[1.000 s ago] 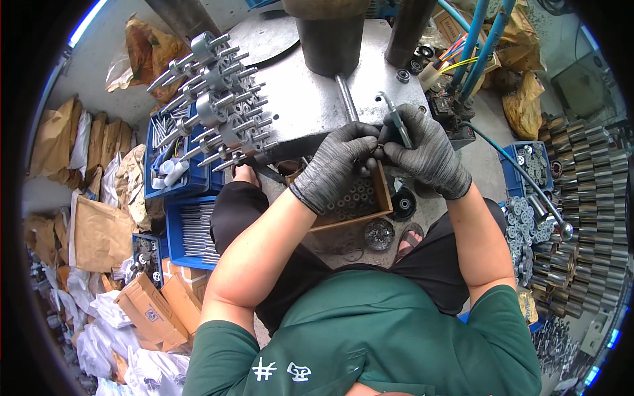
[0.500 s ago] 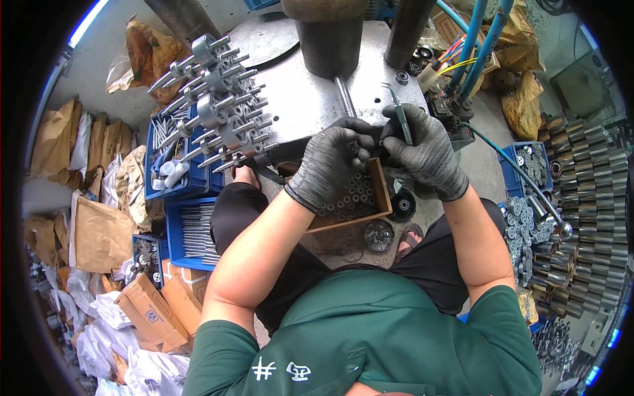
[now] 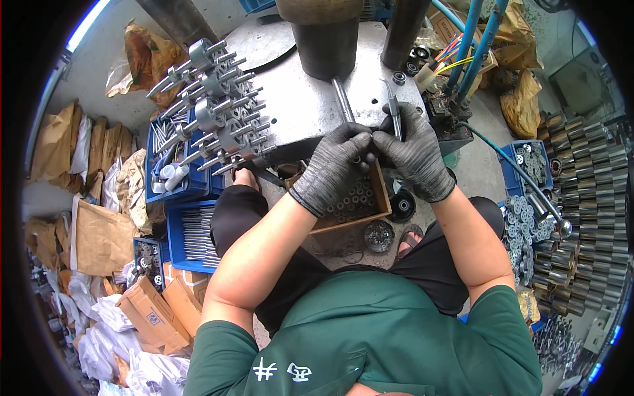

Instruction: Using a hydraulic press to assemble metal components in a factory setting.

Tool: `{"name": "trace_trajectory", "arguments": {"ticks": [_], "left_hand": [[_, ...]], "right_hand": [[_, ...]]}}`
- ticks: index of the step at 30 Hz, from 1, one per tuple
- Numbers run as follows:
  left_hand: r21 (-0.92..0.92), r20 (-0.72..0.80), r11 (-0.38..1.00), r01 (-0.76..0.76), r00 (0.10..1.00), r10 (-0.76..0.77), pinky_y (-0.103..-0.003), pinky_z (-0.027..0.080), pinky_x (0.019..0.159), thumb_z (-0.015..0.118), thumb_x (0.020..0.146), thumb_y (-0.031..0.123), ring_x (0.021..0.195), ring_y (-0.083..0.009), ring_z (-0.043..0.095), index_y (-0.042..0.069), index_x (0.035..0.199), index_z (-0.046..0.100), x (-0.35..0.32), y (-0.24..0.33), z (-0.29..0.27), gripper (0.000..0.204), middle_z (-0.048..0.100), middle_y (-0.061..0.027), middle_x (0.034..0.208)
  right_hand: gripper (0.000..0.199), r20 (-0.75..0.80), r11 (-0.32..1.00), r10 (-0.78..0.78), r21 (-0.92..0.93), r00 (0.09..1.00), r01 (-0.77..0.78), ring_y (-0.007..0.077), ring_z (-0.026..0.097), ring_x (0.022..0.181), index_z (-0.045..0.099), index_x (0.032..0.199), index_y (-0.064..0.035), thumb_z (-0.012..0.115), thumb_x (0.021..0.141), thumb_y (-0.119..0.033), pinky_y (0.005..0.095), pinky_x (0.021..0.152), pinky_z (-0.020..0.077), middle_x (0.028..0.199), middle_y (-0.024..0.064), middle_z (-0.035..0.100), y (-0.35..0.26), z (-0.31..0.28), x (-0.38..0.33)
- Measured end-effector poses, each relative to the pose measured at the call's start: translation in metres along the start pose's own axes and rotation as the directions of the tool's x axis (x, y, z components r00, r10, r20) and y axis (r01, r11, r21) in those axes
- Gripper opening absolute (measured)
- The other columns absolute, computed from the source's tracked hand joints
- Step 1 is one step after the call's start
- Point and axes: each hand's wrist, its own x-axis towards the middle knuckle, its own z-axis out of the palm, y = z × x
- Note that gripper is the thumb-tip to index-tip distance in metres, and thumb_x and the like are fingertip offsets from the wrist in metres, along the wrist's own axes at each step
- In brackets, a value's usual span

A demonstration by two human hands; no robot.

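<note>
My gloved right hand [image 3: 416, 152] is closed round slim metal tweezers [image 3: 395, 112], whose bent tip points away over the press plate. Its thumb and fingertips meet those of my gloved left hand [image 3: 335, 165] just in front of the plate's edge. My left fingers are closed in a pinch; what sits in them is hidden by the gloves. Below the two hands is a wooden box [image 3: 363, 223] with several small metal rings [image 3: 356, 199] in it, partly covered by my left hand. A metal rod [image 3: 342, 99] lies on the plate beyond my left hand.
The press ram [image 3: 323, 49] stands above the steel plate [image 3: 290, 92]. At left is a stack of shafted metal parts [image 3: 214, 112] beside blue bins [image 3: 175, 228]. Small bearings [image 3: 399, 77] lie at the plate's right. A ball-ended lever [image 3: 528, 181] reaches out at right.
My hands have come together, with the right moving left and slightly down. The tweezers have turned more upright. My left fingers have shifted toward the right hand.
</note>
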Motion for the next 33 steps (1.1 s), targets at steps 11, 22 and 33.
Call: {"name": "trace_trajectory", "arguments": {"ticks": [11,22,33], "left_hand": [[-0.079,-0.28,0.974,-0.212,0.943,0.183,-0.028,0.055,0.064,0.061,0.095,0.015,0.077,-0.0155,0.061,0.005,0.101,0.059,-0.002,0.036,-0.005,0.011,0.064,-0.0089,0.095],[-0.057,-0.268,0.983,-0.176,0.951,0.155,-0.039,0.056,0.063,0.062,0.094,0.016,0.065,-0.017,0.057,0.013,0.095,0.057,-0.001,0.034,-0.012,0.005,0.06,-0.0054,0.082],[-0.046,-0.262,0.982,-0.183,0.951,0.165,-0.025,0.051,0.062,0.057,0.099,0.013,0.075,-0.0153,0.063,0.004,0.101,0.06,-0.007,0.035,-0.015,0.01,0.063,-0.0077,0.088]], "right_hand": [[0.067,0.236,0.619,-0.403,-0.642,0.884,0.453,0.0399,0.062,0.101,0.059,0.131,-0.0046,0.071,0.065,-0.002,0.046,0.091,0.0512,0.111,0.0223,0.063,-0.029,-0.016,-0.004],[0.058,0.29,0.512,-0.448,-0.693,0.846,0.509,0.0365,0.062,0.098,0.067,0.124,-0.0098,0.068,0.067,-0.001,0.047,0.088,0.0498,0.105,0.0153,0.067,-0.025,-0.01,-0.001],[0.059,0.325,0.467,-0.465,-0.7,0.824,0.54,0.0361,0.062,0.097,0.066,0.126,-0.0093,0.067,0.068,0.001,0.046,0.087,0.0507,0.103,0.0148,0.066,-0.023,-0.005,0.0]]}}
